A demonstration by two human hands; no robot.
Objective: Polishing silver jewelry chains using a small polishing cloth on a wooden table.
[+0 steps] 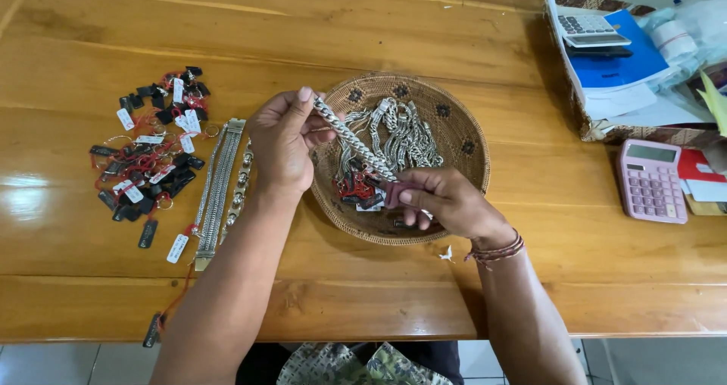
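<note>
Over the round woven basket (462, 139) on the wooden table (363, 37), both hands are busy with one silver chain bracelet (354, 141). From the head view, the left hand (284, 144) pinches the upper end of the bracelet between thumb and fingertips, closed firmly on it, and the chain runs down on a slant to the right hand (443, 199). That right hand is closed too, fingers curled round the lower end, and something small and dark pink sits in its grip; what it is cannot be told from here. A beaded wristband (496, 250) shows on the right wrist.

Now, the risks as they look from here. The bracelet hangs taut between two light pinches, so a slip at either end would likely drop it back into the pile of silver chains (401, 131) in the basket, where it could tangle with their red strings and tags. The loose bits near the table edge could also be swept off by a forearm.

Counting up: one bracelet in hand, and one basket holding roughly half a dozen more chains, too heaped to count exactly. Left of the left hand lie two flat silver bracelets (221, 177) side by side, and beyond them one scattered heap of black tags (155, 154) with red threads and white labels, far too many to number. To the right, one pink calculator (651, 180), and further back a grey one (594, 29) on a blue book (628, 63).
</note>
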